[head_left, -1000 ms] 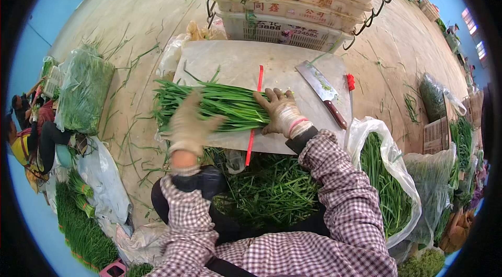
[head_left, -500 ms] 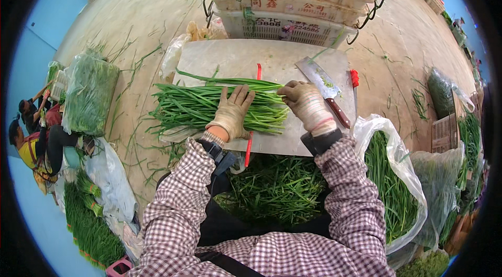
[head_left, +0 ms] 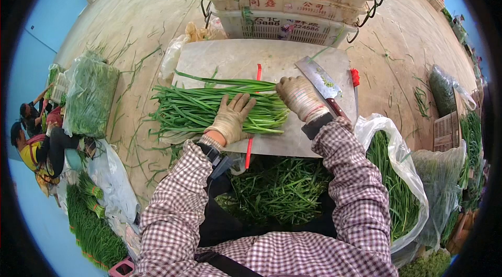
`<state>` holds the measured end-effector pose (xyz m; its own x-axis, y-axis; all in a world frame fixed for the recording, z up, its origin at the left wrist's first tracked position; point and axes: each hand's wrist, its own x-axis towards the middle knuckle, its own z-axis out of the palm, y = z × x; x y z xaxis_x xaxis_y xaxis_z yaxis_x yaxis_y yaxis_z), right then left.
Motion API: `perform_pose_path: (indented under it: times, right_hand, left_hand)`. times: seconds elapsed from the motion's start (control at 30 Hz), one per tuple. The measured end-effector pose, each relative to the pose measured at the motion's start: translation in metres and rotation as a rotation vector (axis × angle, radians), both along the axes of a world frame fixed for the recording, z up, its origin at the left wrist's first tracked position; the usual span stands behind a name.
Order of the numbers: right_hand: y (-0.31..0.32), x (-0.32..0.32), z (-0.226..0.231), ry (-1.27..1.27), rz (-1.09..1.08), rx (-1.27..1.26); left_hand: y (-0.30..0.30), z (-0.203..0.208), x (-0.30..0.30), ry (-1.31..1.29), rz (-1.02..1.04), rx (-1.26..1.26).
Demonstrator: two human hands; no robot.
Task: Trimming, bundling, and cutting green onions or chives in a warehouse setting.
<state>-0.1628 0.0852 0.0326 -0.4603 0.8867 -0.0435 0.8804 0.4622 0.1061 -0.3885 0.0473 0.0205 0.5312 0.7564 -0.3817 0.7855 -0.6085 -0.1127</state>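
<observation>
A loose bunch of garlic chives [head_left: 193,109] lies crosswise on a pale board [head_left: 230,57]. A red strip [head_left: 249,152] runs under it, both ends showing. My left hand [head_left: 231,118], in a worn glove, rests on the near side of the bunch with fingers spread. At the pale stem ends on the right, my gloved right hand [head_left: 300,98] is closed, with the tips of the upper chives running into its curled fingers. Just right of that hand lies a cleaver [head_left: 320,79], wooden handle toward me, green bits on its blade.
Stacked white crates [head_left: 293,28] stand beyond the board. Below it is a heap of green trimmings [head_left: 282,188]. An open plastic bag of greens [head_left: 387,188] sits at my right. Bagged greens [head_left: 91,96] and banded bundles [head_left: 91,224] are on the left, near seated people [head_left: 39,146].
My right hand has shifted slightly left and its fingers have curled in more at the stem ends. The left hand stays on the bunch, slightly lower, with fingers spread.
</observation>
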Motion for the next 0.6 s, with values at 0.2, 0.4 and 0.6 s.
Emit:
perform_pose_path:
  times: [0.2,0.4,0.6]
  right_hand:
    - [-0.016,0.027,-0.008,-0.010,-0.084,0.024]
    - [-0.043,0.120,0.032,-0.002,-0.318,0.375]
    - [-0.179,0.167,0.156,0.206,-0.735,0.285]
  left_hand:
    - [0.001,-0.005,0.004,0.059,-0.005,-0.020]
    - [-0.001,-0.009,0.009,0.022,-0.008,0.021]
    - [-0.011,-0.003,-0.013,-0.019,0.071,0.003]
